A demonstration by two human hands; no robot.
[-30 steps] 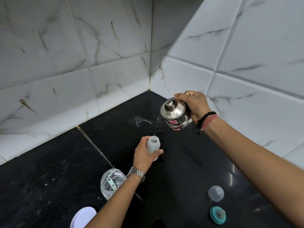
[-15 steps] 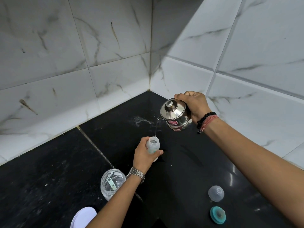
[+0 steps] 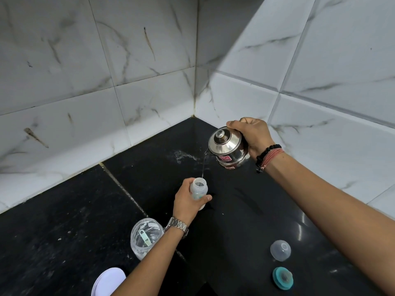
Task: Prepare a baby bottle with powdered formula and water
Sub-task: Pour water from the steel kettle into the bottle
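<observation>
Lower centre of the frame: the left hand (image 3: 185,201) is wrapped around a small translucent plastic baby bottle (image 3: 199,189) standing open on the black stone counter (image 3: 64,221). Upper right, the right hand (image 3: 253,135) grips a tilted shiny steel kettle (image 3: 228,147), with a thin stream of water (image 3: 203,165) running into the bottle. The kettle's red label is too blurry to read.
</observation>
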